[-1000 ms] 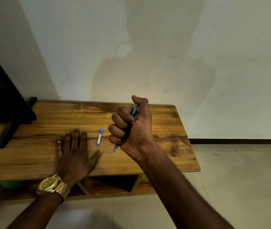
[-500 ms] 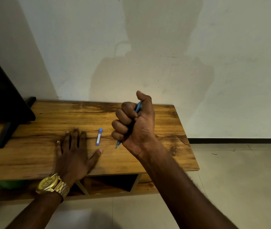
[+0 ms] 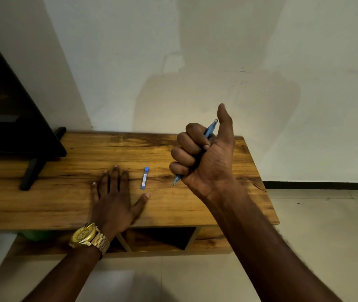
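Looking down, the nearest things were two bare arms over a pale floor (image 3: 337,236). A gold watch (image 3: 86,235) sat on the left wrist. The left hand (image 3: 113,201) lay flat on the wooden table (image 3: 43,203). Its fingers were straight and spread a little, and it held nothing. Under the table top was an open shelf (image 3: 158,238). Something green (image 3: 33,235) peeked out further left, but I could not tell what it was.

Just past the left thumb lay a small blue tube (image 3: 145,178), flat on the wood. It was near the left hand but not touching it. It looked like a little case of pencil leads, though its label was too small to read.

Right of the tube, the right hand (image 3: 204,158) was up off the table. Its four fingers were curled tight round a blue pencil (image 3: 209,130), the kind you click, with the tip pointing down at the wood. The thumb stuck straight up beside the top end and was not pressing it.

So the pencil was picked up, and that part seemed done. The tube looked shut and untouched. I think opening it and putting a lead in the pencil were left to do.

Far back on the left stood a black screen (image 3: 10,127). Behind it all was a pale wall (image 3: 239,51) with a big shadow.
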A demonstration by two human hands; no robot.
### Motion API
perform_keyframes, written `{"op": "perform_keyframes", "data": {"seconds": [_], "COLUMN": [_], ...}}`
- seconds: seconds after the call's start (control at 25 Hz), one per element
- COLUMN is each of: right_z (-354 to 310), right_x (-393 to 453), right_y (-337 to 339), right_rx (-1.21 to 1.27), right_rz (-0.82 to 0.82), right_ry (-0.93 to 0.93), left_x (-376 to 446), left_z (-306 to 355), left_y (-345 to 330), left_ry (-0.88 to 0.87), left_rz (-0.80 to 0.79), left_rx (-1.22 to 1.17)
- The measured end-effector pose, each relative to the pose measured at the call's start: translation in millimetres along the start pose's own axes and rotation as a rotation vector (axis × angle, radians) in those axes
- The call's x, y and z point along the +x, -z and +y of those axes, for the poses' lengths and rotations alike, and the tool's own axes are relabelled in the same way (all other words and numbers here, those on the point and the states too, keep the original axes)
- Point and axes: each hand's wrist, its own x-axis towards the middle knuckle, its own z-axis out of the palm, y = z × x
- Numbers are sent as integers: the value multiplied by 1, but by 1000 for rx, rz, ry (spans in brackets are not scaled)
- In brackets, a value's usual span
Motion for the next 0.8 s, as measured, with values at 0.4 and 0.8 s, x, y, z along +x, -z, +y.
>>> {"op": "perform_keyframes", "data": {"seconds": [0.4,0.8], "right_z": [-1,0], "right_x": [1,3], "right_y": [4,6], "right_rx": [5,-59], "right_rz": [11,14], "right_ry": [32,46], "left_x": [-1,-3], "left_z": [1,4], "left_y": [3,7], "left_ry": [-2,2], "left_rz": [-9,-22], "left_rx": [-14,6]}}
